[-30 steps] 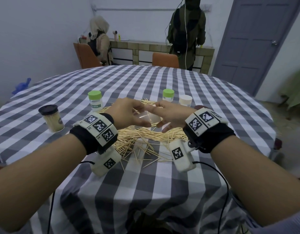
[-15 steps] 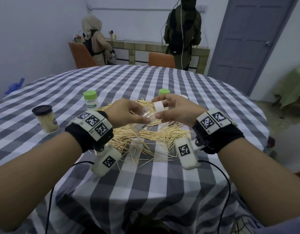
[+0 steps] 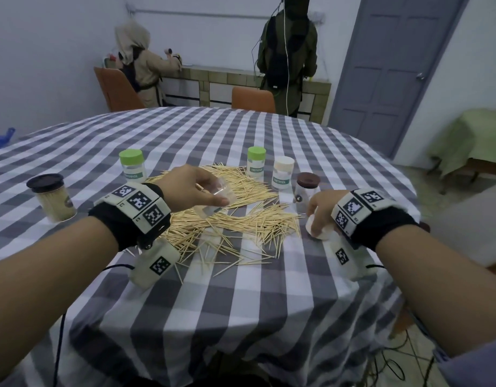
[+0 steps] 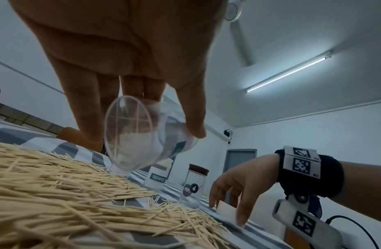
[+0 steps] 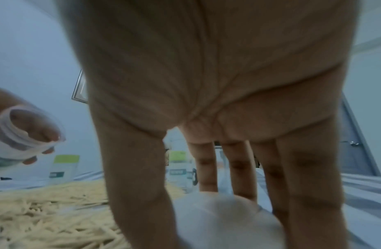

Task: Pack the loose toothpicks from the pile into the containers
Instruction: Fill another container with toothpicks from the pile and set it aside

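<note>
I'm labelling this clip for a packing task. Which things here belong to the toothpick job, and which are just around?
Job:
pile of loose wooden toothpicks
clear uncapped plastic container held by left hand
white round cap under right hand
two green-capped containers
white-capped container
brown-capped container
black-capped full container

Around:
orange chairs
grey door
two people at the counter
</note>
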